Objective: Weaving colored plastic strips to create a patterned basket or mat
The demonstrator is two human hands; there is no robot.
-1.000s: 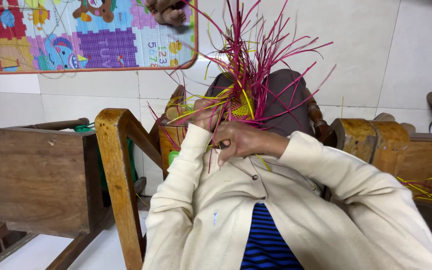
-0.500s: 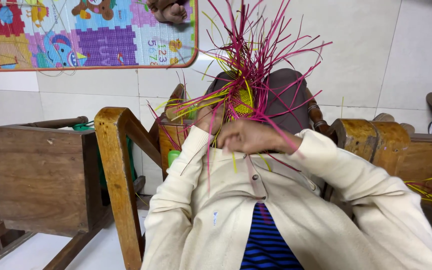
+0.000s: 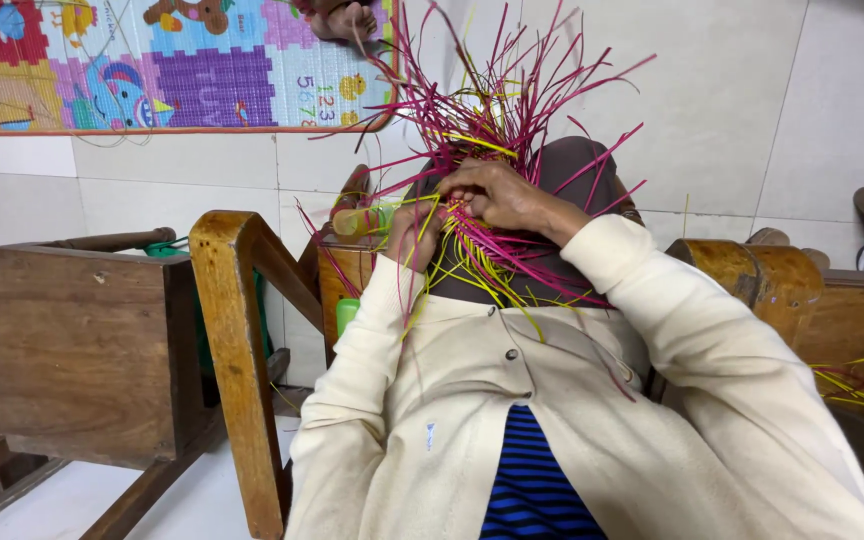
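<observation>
My right hand (image 3: 512,200) curls closed over a bundle of thin magenta and yellow weaving strips (image 3: 497,150), pinching them at centre frame. My left hand (image 3: 414,232), at eight o'clock of it, grips the same strips from below. Loose ends fan toward twelve o'clock. A worn wooden chair frame (image 3: 237,350) stands at nine o'clock.

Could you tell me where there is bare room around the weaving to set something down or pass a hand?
Free: the pale floor tiles right of the strips, and the floor patch below the wooden chair. Crowded: the lap, where the left hand and right hand work the pink and yellow strips.
</observation>
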